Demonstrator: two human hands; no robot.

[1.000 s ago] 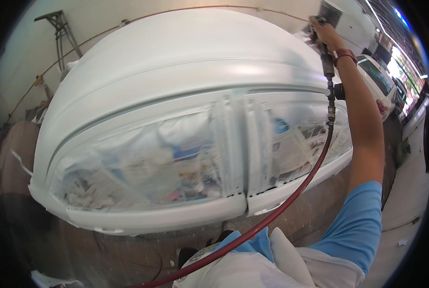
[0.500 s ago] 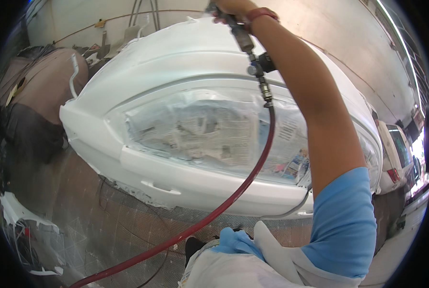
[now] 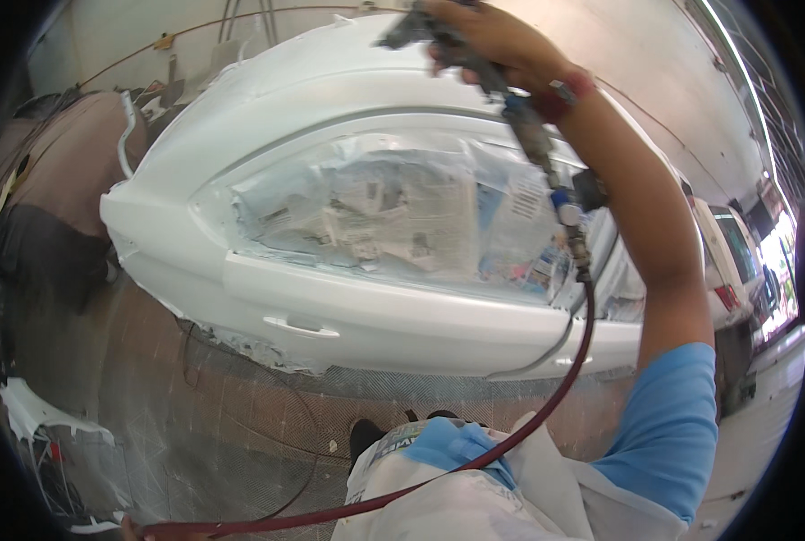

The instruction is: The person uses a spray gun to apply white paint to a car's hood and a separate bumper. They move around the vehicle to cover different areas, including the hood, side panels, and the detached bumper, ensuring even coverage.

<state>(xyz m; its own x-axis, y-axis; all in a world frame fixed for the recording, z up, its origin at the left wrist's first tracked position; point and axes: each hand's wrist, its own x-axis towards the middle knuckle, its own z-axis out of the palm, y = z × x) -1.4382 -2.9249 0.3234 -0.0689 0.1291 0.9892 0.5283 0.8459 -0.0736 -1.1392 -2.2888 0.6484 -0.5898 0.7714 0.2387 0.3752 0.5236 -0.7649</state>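
Note:
Raised over the car's roof, my right hand [image 3: 511, 45] is closed around the handle of a spray gun [image 3: 409, 30], its nozzle end pointing left. Fittings below the handle join it to a dark red air hose [image 3: 560, 397], which droops across my front to the lower left. There, at the picture's edge, a small part of my left hand [image 3: 130, 530] shows, closed around the hose. Beneath the gun is a white car body [image 3: 330, 99]. Its side windows are masked with newspaper and clear film [image 3: 402, 216]. The door handle [image 3: 301, 327] is white too.
Covered items [image 3: 69, 171] stand at the left by the wall. A white loose panel [image 3: 46, 415] is at the lower left. Thin cables [image 3: 308, 424] lie on the brick-coloured floor [image 3: 231, 415]. Another vehicle [image 3: 736, 252] stands at the right.
My right hand has moved right and nearer with the spray gun, and more of the gun shows. The hose has swung right, across my front. My left hand has come into view at the lower left.

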